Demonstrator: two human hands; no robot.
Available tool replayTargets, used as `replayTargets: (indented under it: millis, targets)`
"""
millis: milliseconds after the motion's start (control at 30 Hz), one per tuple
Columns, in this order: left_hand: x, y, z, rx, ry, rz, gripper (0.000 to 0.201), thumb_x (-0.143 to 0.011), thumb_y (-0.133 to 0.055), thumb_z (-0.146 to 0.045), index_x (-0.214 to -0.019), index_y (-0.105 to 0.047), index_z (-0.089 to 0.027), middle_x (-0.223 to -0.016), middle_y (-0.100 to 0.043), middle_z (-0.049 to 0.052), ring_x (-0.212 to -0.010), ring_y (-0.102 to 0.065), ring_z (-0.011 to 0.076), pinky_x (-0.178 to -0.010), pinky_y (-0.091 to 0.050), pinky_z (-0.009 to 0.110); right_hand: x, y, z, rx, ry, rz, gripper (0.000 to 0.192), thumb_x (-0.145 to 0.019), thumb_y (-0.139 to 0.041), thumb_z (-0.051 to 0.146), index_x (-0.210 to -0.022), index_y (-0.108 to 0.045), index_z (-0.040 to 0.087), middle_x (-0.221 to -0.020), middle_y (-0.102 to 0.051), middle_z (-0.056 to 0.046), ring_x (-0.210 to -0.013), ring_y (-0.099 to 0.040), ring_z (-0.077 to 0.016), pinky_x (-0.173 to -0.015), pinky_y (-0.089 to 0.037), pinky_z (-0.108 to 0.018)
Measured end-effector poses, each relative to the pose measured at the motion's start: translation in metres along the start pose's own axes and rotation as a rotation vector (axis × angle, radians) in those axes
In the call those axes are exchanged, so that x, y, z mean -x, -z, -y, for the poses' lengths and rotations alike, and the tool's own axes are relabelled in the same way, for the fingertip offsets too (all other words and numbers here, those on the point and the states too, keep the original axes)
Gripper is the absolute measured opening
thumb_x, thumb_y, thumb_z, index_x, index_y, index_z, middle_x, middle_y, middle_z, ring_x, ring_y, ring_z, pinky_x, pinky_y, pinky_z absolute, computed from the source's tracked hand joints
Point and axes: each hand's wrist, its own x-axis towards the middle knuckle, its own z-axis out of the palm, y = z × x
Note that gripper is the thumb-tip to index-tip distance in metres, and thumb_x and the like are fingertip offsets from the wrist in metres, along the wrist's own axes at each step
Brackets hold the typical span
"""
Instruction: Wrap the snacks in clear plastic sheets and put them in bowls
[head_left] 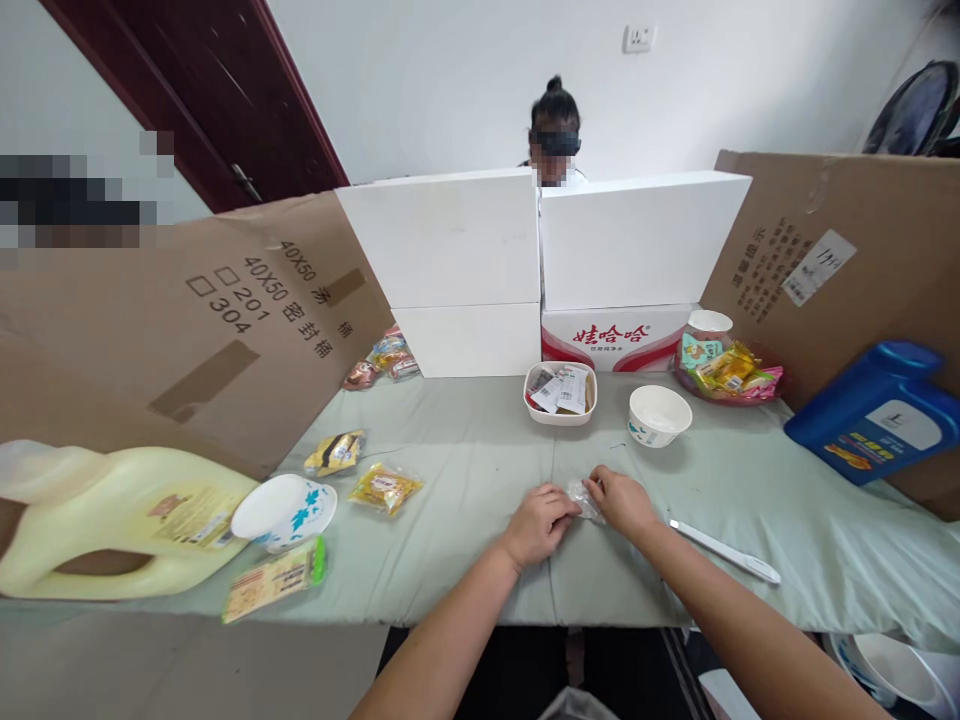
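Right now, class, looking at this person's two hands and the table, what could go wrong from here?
1. The crumpled clear plastic might slip or tear, as the left hand and right hand both have fingers on it.
2. The slim white tool lies close beside the right forearm, which could knock it.
3. The green-ended packet sits at the table's front edge; a nudge might drop it.

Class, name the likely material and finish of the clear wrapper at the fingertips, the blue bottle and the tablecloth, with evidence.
Clear wrapper: probably thin, glossy plastic film; it looks see-through and crinkled, with pale glints.
Blue bottle: likely rigid, smooth plastic, judging by its moulded, rounded shape and even colour.
Tablecloth: apparently matt fabric, with soft folds and no shine; fibre unclear.
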Motion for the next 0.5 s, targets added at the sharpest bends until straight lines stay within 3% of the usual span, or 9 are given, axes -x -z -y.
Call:
replayTargets:
  millis: [100, 200, 300, 400, 500]
  targets:
    - [0.001, 0.000, 0.001, 0.007, 0.005, -0.004, 0.020, -0.084, -0.052, -0.010, -0.094, -0.065, -0.021, -0.089, -0.068, 0.004, -0.091, -0.059, 0.0200, -0.085, -0.046, 0.036, 0.001, 0.003, -0.002, -0.080, 0.007, 0.016, 0.031, -0.086, -0.055, 0.043, -0.104, -0.063, 0.019, -0.081, -0.069, -0.005, -0.073, -0.063, -0.0180, -0.062, -0.039, -0.026]
    - [0.004, -0.001, 0.002, 0.022, 0.049, -0.006, 0.019, -0.077, -0.054, -0.007, -0.087, -0.062, -0.021, -0.088, -0.066, 0.004, -0.092, -0.058, 0.0203, -0.085, -0.046, 0.035, 0.006, 0.008, -0.004, -0.156, 0.051, 0.057, 0.025, -0.076, -0.065, 0.036, -0.094, -0.063, 0.019, -0.076, -0.068, -0.001, -0.068, -0.063, -0.0168, -0.061, -0.044, -0.025]
    - [0.006, -0.003, 0.002, 0.021, 0.175, -0.048, 0.028, -0.070, -0.058, -0.008, -0.095, -0.058, -0.020, -0.095, -0.065, 0.005, -0.092, -0.059, 0.0210, -0.084, -0.047, 0.035, 0.021, 0.012, -0.004, -0.204, 0.140, 0.056, 0.010, -0.073, -0.063, 0.025, -0.082, -0.061, 0.020, -0.090, -0.069, -0.004, -0.086, -0.064, -0.0195, -0.076, -0.049, -0.029]
    - [0.004, -0.005, 0.000, 0.020, 0.173, -0.024, 0.043, -0.067, -0.058, -0.006, -0.108, -0.055, -0.020, -0.101, -0.067, 0.005, -0.097, -0.059, 0.0207, -0.090, -0.045, 0.037, 0.046, 0.011, -0.008, -0.235, 0.396, 0.044, 0.013, -0.075, -0.056, 0.015, -0.085, -0.061, 0.021, -0.114, -0.065, -0.007, -0.112, -0.057, -0.0210, -0.094, -0.044, -0.034]
    - [0.003, -0.005, -0.001, -0.051, 0.066, 0.037, 0.041, -0.068, -0.053, 0.000, -0.100, -0.063, -0.022, -0.103, -0.069, 0.002, -0.105, -0.056, 0.0200, -0.095, -0.041, 0.037, 0.071, 0.000, -0.017, -0.133, 0.692, 0.078, 0.023, -0.085, -0.045, 0.011, -0.098, -0.061, 0.021, -0.109, -0.068, -0.008, -0.110, -0.059, -0.0198, -0.093, -0.046, -0.035]
